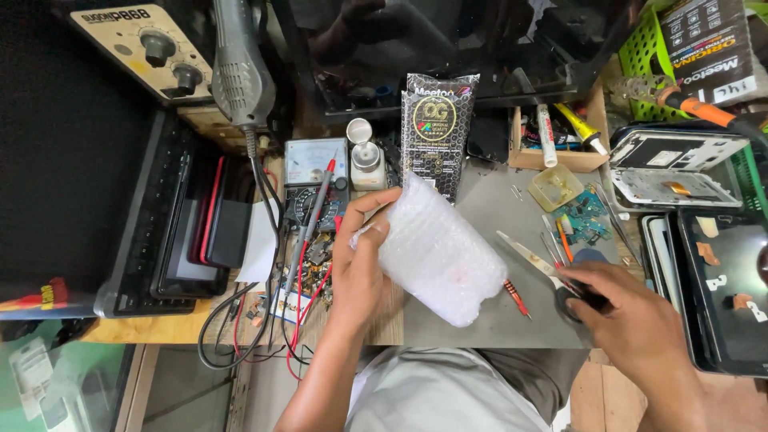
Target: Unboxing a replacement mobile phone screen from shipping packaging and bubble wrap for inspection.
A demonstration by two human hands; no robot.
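Bubble-wrap bundle (436, 252) is sitting at the centre of the view, lifted over the grey mat (496, 208) and tilted with its upper end toward 11 o'clock. The left hand (358, 260) is clasping that upper end, thumb and fingers curled around the wrap, forearm rising from 6 o'clock. The right hand (620, 308) is reaching in at 4 o'clock, fingers closing on the dark handles of the scissors (544, 264), whose blades are pointing toward 10 o'clock on the mat. A small red screwdriver (517, 298) is lying just beside the bundle's lower end. At 12 o'clock a tall black pouch (436, 128) with gold print is standing upright behind the bundle. A multimeter (314, 180) with red probe leads is lying at 10 o'clock, a white bottle (366, 164) just beside it. A green circuit board (584, 220) is resting at 2 o'clock, with opened phones (672, 164) beyond it.
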